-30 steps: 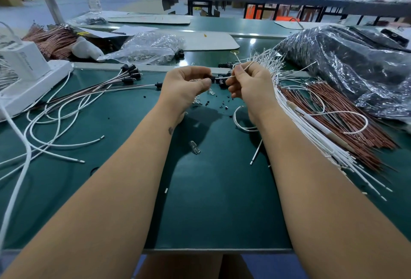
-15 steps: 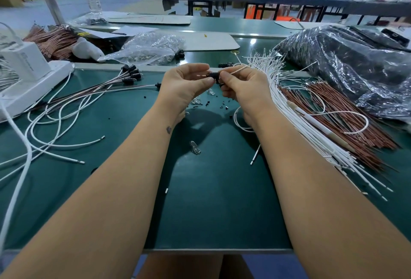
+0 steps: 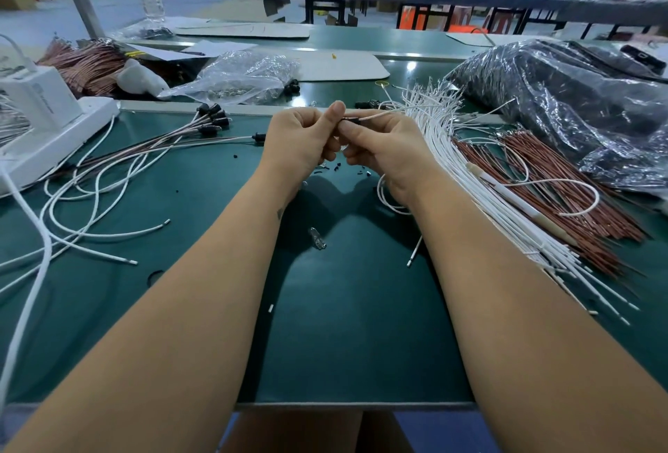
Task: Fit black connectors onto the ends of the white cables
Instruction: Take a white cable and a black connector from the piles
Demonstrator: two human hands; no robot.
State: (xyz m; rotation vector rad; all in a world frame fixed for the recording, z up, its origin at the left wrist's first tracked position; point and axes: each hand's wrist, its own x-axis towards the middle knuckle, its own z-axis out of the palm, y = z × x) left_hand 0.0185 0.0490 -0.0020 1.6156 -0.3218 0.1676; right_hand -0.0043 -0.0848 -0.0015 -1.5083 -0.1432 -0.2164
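My left hand (image 3: pixel 302 143) and my right hand (image 3: pixel 385 152) meet above the green mat, fingertips together. Between them sits a small black connector (image 3: pixel 350 121), pinched by both. A thin white cable (image 3: pixel 379 113) runs from the connector to the right over my right hand; a loop of white cable (image 3: pixel 382 196) shows below that wrist. To the left lie finished cables with black connectors (image 3: pixel 213 116) on their ends. A thick bundle of bare white cables (image 3: pixel 470 170) lies to the right.
Brown wires (image 3: pixel 564 196) lie beside the white bundle, under a dark plastic bag (image 3: pixel 564 98). A clear bag (image 3: pixel 245 76) sits behind the hands. A white box (image 3: pixel 39 105) stands at far left. Small black bits (image 3: pixel 336 167) and a clear part (image 3: pixel 318 239) dot the mat (image 3: pixel 343 326).
My hands have closed together: the right hand moved left until its fingertips met the left hand's, and the cable end went into the black connector.
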